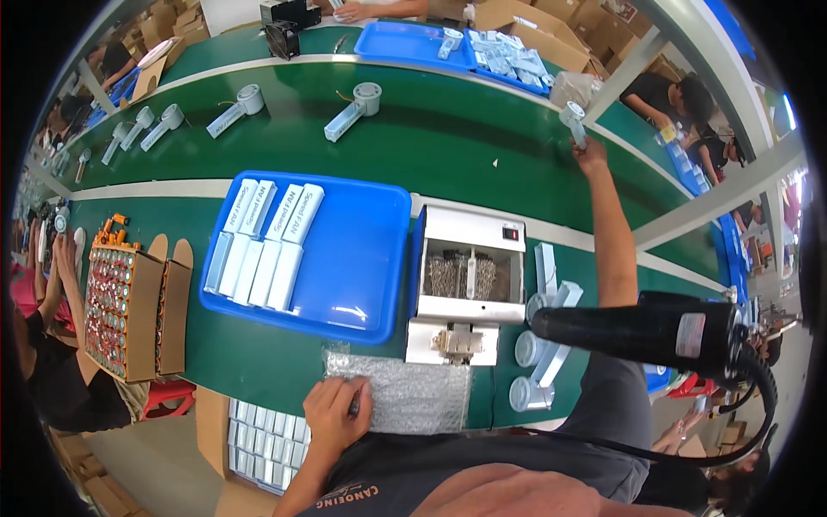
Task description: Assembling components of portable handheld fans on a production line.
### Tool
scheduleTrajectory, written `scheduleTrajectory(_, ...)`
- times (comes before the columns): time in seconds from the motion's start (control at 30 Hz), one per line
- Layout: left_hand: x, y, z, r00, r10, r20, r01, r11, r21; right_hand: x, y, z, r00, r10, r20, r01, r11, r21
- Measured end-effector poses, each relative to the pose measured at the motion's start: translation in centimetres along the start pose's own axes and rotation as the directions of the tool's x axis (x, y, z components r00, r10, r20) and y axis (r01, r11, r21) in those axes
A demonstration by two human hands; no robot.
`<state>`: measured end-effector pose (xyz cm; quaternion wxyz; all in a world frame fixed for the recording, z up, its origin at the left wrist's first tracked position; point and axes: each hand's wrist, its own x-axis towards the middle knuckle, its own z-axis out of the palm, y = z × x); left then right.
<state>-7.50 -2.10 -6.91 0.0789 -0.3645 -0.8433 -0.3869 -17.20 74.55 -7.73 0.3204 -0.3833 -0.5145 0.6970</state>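
My right arm reaches out over the green conveyor belt. At its far right, my right hand is closed on the handle of a pale handheld fan, whose round head points up. My left hand rests at the near table edge beside a sheet of bubble wrap. Its fingers are curled around a small dark thing, too hidden to name. Several similar fan bodies lie along the belt to the left, some with a wire sticking out. More fan bodies stand beside the metal machine.
A blue tray holds white boxes. A carton of orange-wrapped cells or motors stands left. A black cylindrical tool with a cord hangs close on the right. Beyond the belt are blue trays and a co-worker's hand.
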Motion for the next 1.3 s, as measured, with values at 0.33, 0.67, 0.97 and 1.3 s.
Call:
scheduleTrajectory(0.33,-0.2,-0.1,0.5,0.997,0.046,-0.069,-0.044,0.999,0.029,-11.3,0.3,0.3,0.992,0.124,0.035,-0.114,0.970,-0.216)
scheduleTrajectory(0.67,0.7,0.2,1.0,0.993,0.113,-0.040,-0.112,0.994,0.018,-40.2,-8.3,-2.7,0.836,0.022,0.548,0.465,0.501,-0.730)
scheduleTrajectory(0.97,-0.9,-0.4,0.9,0.989,0.145,-0.033,-0.145,0.989,-0.020,-51.5,-3.4,1.3,0.939,0.013,0.343,0.343,-0.010,-0.939)
scheduleTrajectory(1.3,-0.6,-0.5,1.3,0.984,0.176,-0.031,-0.177,0.983,-0.037,-51.9,-4.2,-2.2,0.964,0.152,0.219,0.179,0.239,-0.954)
